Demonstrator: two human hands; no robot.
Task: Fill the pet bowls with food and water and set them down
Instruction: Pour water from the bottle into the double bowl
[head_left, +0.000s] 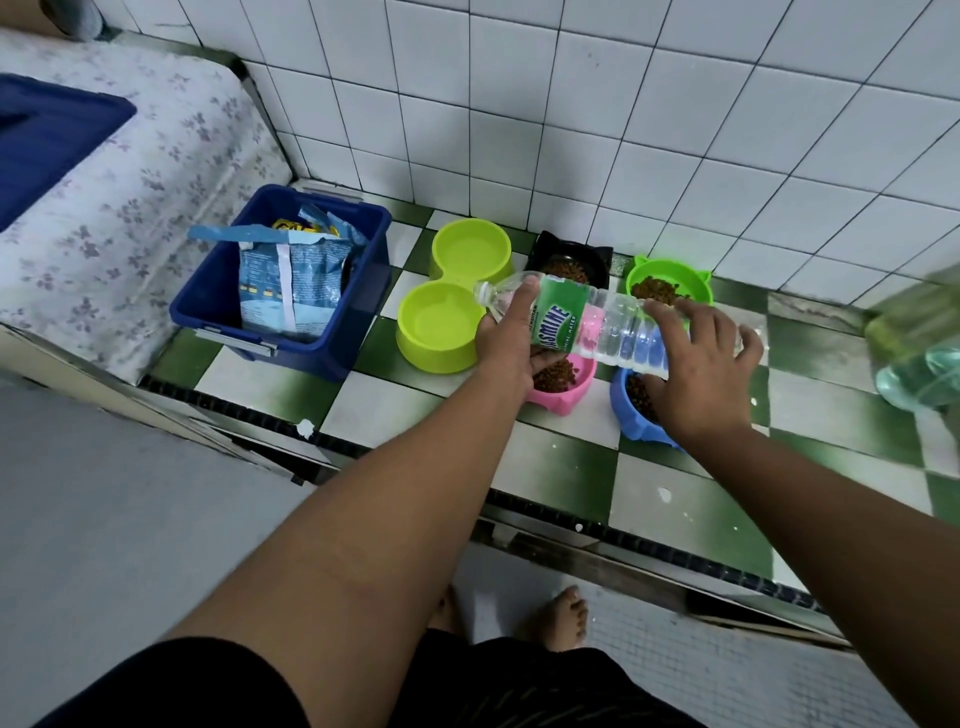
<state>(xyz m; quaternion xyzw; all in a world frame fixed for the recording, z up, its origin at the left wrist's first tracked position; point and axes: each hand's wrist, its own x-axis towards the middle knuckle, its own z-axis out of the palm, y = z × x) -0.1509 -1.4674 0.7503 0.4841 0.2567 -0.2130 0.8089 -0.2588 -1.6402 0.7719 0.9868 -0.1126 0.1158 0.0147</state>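
Observation:
A clear water bottle (613, 325) with a green label lies nearly horizontal in the air, its open neck pointing left over the lime double bowl (447, 301). My left hand (511, 338) grips it near the neck. My right hand (696, 369) holds its bottom end with spread fingers. Both wells of the double bowl look wet or filled with water. Kibble sits in the black bowl (571, 265), the green bowl (670, 286), the pink bowl (561, 379) and the blue bowl (636, 405), the last two partly hidden by my hands.
A blue bin (270, 296) holding an opened blue pet-food bag (291, 280) stands left of the bowls on the green-and-white tiled ledge (571, 467). A white tiled wall rises behind. A greenish water jug (919, 353) is at the right edge. My bare feet are below the ledge.

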